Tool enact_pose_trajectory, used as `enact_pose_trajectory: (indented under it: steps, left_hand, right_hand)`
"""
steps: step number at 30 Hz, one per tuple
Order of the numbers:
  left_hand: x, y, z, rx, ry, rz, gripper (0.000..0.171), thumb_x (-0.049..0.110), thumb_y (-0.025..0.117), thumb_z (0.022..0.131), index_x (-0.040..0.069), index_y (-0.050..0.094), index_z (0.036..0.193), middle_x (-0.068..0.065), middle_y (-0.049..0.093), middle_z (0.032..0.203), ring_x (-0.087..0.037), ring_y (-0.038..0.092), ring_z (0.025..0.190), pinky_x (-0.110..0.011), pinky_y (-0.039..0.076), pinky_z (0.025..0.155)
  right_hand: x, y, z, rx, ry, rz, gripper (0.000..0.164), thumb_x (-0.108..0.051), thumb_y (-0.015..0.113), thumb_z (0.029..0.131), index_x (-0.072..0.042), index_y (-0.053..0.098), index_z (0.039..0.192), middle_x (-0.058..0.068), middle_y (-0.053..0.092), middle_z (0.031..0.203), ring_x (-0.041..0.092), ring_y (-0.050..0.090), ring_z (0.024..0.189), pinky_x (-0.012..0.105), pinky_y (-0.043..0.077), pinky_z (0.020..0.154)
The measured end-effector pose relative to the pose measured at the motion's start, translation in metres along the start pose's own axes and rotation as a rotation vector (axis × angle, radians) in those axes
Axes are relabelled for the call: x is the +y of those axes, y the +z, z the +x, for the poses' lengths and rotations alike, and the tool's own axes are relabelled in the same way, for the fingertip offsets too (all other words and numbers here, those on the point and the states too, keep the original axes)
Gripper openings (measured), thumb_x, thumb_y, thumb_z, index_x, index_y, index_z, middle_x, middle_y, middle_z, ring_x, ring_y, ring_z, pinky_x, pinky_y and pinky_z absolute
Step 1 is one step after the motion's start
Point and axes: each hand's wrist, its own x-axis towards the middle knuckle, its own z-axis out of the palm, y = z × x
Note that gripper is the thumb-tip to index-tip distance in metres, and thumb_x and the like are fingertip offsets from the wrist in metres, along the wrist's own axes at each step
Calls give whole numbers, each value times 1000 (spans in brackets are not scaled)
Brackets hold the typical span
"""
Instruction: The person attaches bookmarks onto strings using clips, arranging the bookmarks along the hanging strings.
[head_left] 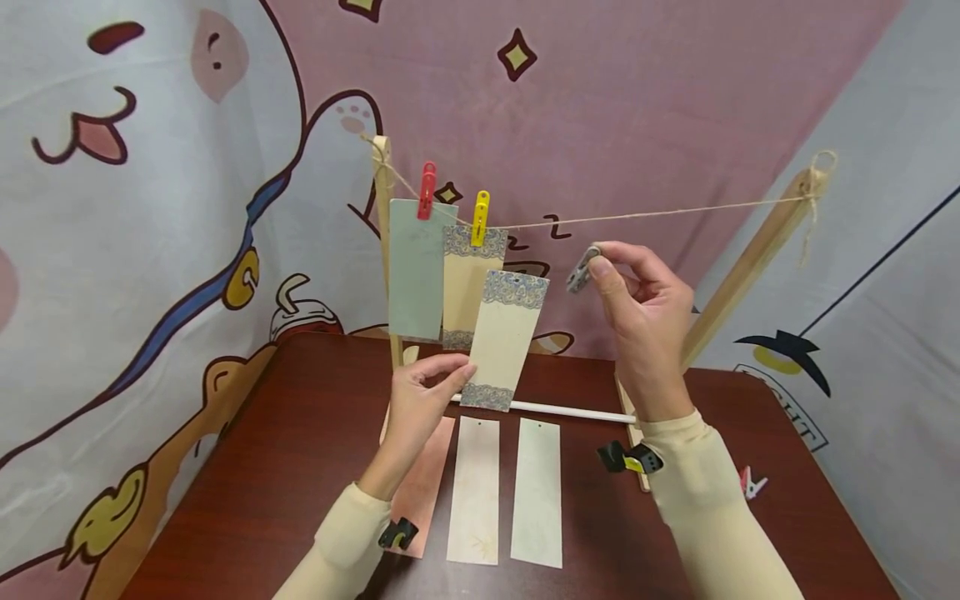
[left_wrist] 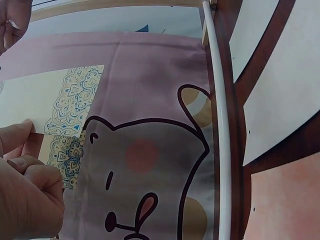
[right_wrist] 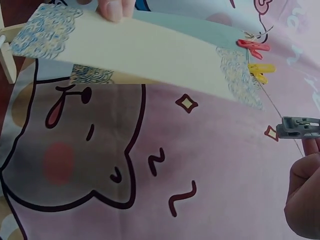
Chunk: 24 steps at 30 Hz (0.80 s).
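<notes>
Head view: a card point(head_left: 505, 337) is pinched at its lower edge by the left hand point(head_left: 423, 400), below the string point(head_left: 645, 215). A grey peg point(head_left: 582, 268) is gripped by the right hand point(head_left: 645, 321), just under the string. If the card tilts, it may be clipped crooked or dropped.

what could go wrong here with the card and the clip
The left hand pinches the cream card only at its lower edge, so it could tilt or slip before being clipped. The right hand holds the grey clip by its fingertips below the string; it could drop. Bumping the string might shake the two hung cards.
</notes>
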Motion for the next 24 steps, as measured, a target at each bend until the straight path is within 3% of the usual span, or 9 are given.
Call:
enact_pose_trajectory:
  steps: [4,16,24]
  left_hand:
    - [2,3,3,-4,-4,-14,14,11,87,95,3,86,106,-7,82,103,-17,74,91,-26,58,78]
    - [11,6,10,-24,-11,-21,16,14,88,95,4,86,108,-6,82,103,-18,74,94,-27,57,79]
    - [12,10,17,-35,22,-19,16,15,88,95,5,86,108,-5,82,103,-18,76,95,-28,58,83]
  right_hand:
    - [-3,7,5,-7,-21,4,18,0,78,99,12,76,112,11,74,92,5,45,52,21,22,47]
    - [-7,26,23,-21,-56,20,17,-1,79,99,9,78,113,7,73,92,6,34,49,20,21,46]
    - [-10,34,27,-14,-51,9,17,-1,79,99,10,78,112,6,73,91,6,34,48,21,22,45]
